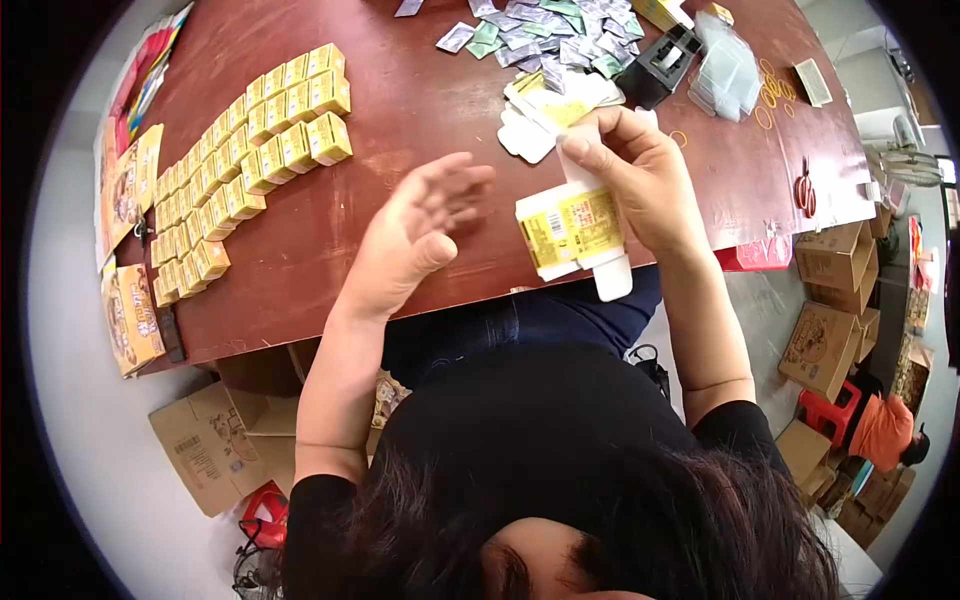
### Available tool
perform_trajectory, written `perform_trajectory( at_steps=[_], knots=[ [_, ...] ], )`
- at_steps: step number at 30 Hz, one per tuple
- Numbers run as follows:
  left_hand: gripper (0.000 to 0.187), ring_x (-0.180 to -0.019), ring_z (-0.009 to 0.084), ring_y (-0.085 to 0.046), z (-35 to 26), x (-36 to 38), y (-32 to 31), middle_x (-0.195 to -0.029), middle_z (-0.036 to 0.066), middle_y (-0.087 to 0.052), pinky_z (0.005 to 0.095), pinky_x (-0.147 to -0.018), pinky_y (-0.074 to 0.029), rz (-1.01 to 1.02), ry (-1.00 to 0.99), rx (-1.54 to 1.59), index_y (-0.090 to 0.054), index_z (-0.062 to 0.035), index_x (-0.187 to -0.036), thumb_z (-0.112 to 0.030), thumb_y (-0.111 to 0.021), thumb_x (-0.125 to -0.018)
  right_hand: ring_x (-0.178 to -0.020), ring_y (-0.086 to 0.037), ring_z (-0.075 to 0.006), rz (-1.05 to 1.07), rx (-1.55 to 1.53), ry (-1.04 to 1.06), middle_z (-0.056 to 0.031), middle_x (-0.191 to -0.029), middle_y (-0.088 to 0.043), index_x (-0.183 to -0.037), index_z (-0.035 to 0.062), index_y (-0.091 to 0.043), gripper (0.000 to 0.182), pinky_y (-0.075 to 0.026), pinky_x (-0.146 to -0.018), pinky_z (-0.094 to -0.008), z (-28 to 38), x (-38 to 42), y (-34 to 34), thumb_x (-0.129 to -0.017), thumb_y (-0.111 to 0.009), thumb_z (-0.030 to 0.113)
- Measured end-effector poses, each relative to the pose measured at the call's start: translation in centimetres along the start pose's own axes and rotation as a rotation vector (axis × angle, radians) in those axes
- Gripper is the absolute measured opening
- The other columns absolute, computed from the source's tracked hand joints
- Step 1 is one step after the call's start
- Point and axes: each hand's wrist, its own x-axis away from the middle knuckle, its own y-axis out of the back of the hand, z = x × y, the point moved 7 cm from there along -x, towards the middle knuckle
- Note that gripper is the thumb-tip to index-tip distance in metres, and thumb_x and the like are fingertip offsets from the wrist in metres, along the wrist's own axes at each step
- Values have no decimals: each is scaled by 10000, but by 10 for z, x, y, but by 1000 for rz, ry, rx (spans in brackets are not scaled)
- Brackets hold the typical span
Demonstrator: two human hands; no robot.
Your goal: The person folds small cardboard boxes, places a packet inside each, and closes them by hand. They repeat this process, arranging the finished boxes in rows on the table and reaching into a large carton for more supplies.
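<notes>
Between the thumb and fingers of my right hand [635,165] is a flat yellow and white carton [570,232] by its white flap, its printed side and barcode facing up and another flap hanging down. My left hand [410,230] is in the air to the left of it, fingers apart and slightly blurred, holding nothing. Just beyond the right hand lies a stack of flattened cartons [530,125]. Rows of small closed yellow boxes [255,145] stand on the left part of the red-brown table [430,100].
Small purple and green sachets [560,35] are heaped at the back beside a black tape dispenser [660,65]. Clear plastic pieces [725,70], rubber bands [775,92] and red scissors [804,188] lie right. Cardboard boxes [830,340] and a person in orange [880,430] are beyond the table.
</notes>
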Motion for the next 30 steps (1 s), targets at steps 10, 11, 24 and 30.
perform_trajectory(
  at_steps=[10,11,24,30],
  knots=[
    [1392,-1372,354,-490,29,-44,-21,-1490,210,-463,505,-1137,-434,279,214,449,-273,25,-1553,-759,-859,-563,-784,-600,-37,32,-221,-71,15,-887,-652,-1046,62,-651,205,-475,-643,-181,4,-47,-44,-980,-720,244],
    [1403,-1345,358,-518,29,-46,-16,-1468,233,-484,499,-1106,-465,309,229,463,-275,34,-1550,-758,-865,-553,-784,-600,-37,24,-225,-76,15,-887,-652,-1046,62,-651,205,-475,-643,-181,2,-50,-42,-980,-720,244],
    [764,-1138,201,-636,-14,-57,13,-1231,141,-663,349,-996,-517,-90,-7,-145,-491,24,-1423,-169,-891,-802,-1273,-523,-355,234,578,533,-196,-1438,-471,-1341,97,-582,857,-459,-1037,-438,26,-47,-29,-672,-917,515],
    [955,-1133,220,-637,-32,-44,2,-1213,162,-653,365,-992,-521,-123,-306,-401,-310,-3,-1504,-178,-910,-781,-1299,-509,-398,358,630,423,-231,-1472,-445,-1339,88,-588,880,-482,-1019,-466,11,-44,-30,-668,-902,563]
  ],
)
